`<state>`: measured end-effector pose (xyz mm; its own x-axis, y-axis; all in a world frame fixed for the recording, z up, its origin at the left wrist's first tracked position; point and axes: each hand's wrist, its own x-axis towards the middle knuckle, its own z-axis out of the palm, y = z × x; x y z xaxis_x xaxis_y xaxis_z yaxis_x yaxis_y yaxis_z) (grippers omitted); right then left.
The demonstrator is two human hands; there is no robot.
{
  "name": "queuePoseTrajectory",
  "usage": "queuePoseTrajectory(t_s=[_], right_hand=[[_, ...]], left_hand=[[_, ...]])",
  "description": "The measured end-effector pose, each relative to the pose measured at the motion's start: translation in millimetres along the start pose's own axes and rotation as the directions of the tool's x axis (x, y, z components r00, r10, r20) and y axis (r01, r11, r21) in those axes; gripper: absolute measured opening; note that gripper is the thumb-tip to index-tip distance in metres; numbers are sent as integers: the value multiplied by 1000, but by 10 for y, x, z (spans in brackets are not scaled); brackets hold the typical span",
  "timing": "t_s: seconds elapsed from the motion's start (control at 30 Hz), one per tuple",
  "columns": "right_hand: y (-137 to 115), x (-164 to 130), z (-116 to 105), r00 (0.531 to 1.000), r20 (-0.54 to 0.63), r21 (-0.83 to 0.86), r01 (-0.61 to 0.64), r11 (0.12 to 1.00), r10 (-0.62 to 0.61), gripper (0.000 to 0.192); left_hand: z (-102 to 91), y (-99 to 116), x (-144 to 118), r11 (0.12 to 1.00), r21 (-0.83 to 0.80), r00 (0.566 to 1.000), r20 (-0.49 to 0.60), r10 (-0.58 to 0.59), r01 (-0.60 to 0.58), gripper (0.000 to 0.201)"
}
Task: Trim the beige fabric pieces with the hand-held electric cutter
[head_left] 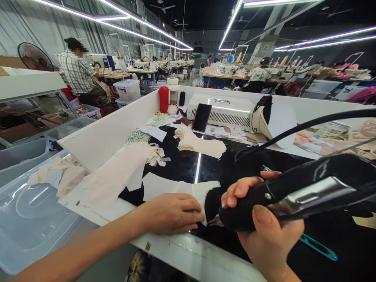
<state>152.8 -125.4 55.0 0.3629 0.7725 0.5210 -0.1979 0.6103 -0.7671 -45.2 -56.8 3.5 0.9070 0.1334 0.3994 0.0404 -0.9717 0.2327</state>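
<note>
both hands busy: left hand (pixel 172 213) presses flat on one white fabric piece (pixel 176 188) at the dark surface (pixel 182 164) edge; right hand (pixel 264 231) clamps one black handheld tool (pixel 293 194) beside it; no readable writing

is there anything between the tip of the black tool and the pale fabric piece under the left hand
Nothing visible. The right hand holds the black handheld tool with its tip right at the edge of the pale fabric piece, which the left hand presses flat on the black work surface.
</note>
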Motion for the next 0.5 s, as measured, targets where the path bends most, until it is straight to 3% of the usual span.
queuePoseTrajectory(t_s=[0.5], right_hand=[[8,-2,-8,1000,-1,-4,6,1000,-6,40]], left_hand=[[19,19,4,997,78,1000,-14,12,-11,24]])
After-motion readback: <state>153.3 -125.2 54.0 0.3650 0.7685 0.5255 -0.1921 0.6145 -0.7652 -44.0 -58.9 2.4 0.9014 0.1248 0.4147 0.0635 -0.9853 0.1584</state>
